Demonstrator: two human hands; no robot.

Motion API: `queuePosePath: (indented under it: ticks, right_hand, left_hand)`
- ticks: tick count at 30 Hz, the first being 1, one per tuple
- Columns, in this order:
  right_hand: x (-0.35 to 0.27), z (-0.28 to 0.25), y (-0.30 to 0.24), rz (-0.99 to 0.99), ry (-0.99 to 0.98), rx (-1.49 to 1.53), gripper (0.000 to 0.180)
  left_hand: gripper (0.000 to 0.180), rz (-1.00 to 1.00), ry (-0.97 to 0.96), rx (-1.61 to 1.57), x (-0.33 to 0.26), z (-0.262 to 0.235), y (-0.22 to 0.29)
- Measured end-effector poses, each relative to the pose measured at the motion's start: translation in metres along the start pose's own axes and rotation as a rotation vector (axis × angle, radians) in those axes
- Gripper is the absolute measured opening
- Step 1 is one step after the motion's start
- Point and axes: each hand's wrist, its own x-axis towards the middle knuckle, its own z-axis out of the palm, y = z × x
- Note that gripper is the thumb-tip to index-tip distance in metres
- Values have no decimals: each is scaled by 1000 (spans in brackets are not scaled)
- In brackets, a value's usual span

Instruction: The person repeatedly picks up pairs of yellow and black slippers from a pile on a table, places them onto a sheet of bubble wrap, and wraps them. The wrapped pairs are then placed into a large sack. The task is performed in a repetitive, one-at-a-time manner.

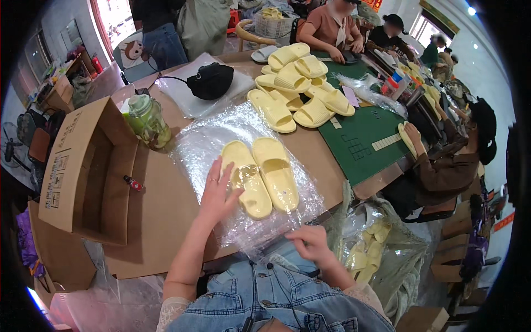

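A pair of pale yellow slippers lies on clear plastic bags at the table's near edge, toes toward the far side. The left slipper (247,180) is partly behind my left hand (219,191), whose spread fingers rest at its left side. Beside it sits the right slipper (278,177), touched by neither hand. My right hand (311,243) is curled, thumb and index together, at the near corner of the clear plastic bags (202,146). Whether it pinches the film is too small to tell. I cannot tell whether the slippers are inside a bag or on top.
A heap of yellow slippers (290,77) fills the table's far side, next to a green mat (359,149). On the left stand an open cardboard box (83,171) and a green bottle (148,124). A black cap (211,81) lies behind. Other people work at the far and right sides.
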Motion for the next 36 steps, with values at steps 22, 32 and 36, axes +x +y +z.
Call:
queuePosePath:
  ticks: [22,32,36]
  right_hand:
    - [151,92,68,385,-40,-635,53]
    - [148,95,72,333,31,-481,22]
    - [132,84,74,358,93,-465,22]
  left_hand:
    - [84,-98,-143,75,-13,23,-43]
    - [87,-91,-130,243,-14,26,-32]
    - [87,-119,-94,320,-16,30,-31]
